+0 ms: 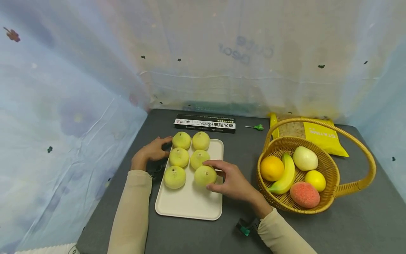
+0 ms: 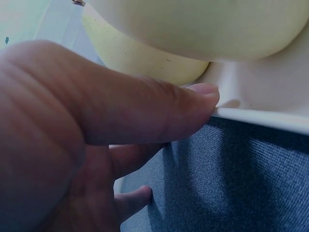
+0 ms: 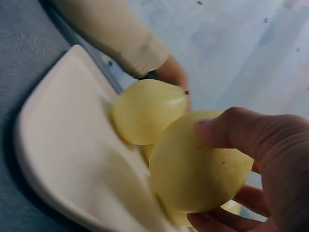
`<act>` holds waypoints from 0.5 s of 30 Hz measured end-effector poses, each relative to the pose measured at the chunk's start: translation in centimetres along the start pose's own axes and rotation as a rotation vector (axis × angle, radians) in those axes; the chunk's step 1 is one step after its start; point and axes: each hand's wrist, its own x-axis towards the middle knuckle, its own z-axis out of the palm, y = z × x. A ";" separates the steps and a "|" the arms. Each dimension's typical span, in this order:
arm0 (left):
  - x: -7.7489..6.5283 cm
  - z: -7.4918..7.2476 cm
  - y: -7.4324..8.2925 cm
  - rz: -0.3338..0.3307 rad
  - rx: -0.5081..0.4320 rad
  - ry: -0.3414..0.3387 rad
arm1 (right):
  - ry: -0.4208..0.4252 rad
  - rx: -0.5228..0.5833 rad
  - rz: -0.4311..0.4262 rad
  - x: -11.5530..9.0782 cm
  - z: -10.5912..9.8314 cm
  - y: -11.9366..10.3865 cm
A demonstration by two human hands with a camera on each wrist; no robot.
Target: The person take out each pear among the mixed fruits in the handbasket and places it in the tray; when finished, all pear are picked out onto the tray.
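Note:
A cream tray (image 1: 187,208) bears several round yellow-green pears in two columns. My right hand (image 1: 233,181) grips the nearest pear of the right column (image 1: 204,176) between thumb and fingers. In the right wrist view this pear (image 3: 193,169) is held at the tray's side, with other pears partly hidden behind it. At the tray's far left edge is my left hand (image 1: 153,150), beside the left column's pears (image 1: 179,157). The left wrist view shows its thumb (image 2: 159,106) extended against the tray rim (image 2: 260,117), the other fingers loosely spread below.
To the right stands a wicker basket (image 1: 331,165) with a tall handle, holding an orange, a banana, a pear and other fruit. Behind it lies a yellow bag (image 1: 326,139). A pasta box (image 1: 204,123) and a small green-headed pick (image 1: 259,127) lie along the back.

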 end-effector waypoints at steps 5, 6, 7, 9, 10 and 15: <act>0.0 0.0 0.0 -0.011 0.003 -0.003 | -0.027 -0.007 0.006 0.2 1.5 0.7; 0.0 0.0 -0.1 -0.012 0.001 -0.003 | -0.031 -0.006 0.005 0.2 1.7 0.7; 0.0 0.0 -0.1 -0.011 -0.003 -0.004 | -0.036 -0.004 0.004 0.3 1.9 0.8; 0.0 0.0 0.0 0.003 -0.006 -0.005 | -0.040 -0.002 0.003 0.3 2.3 0.9; 0.0 0.0 0.0 0.011 -0.006 -0.005 | -0.040 -0.002 0.000 0.3 2.5 0.9; -0.1 -0.1 0.1 0.036 0.001 -0.005 | -0.020 -0.040 -0.027 0.6 3.1 1.1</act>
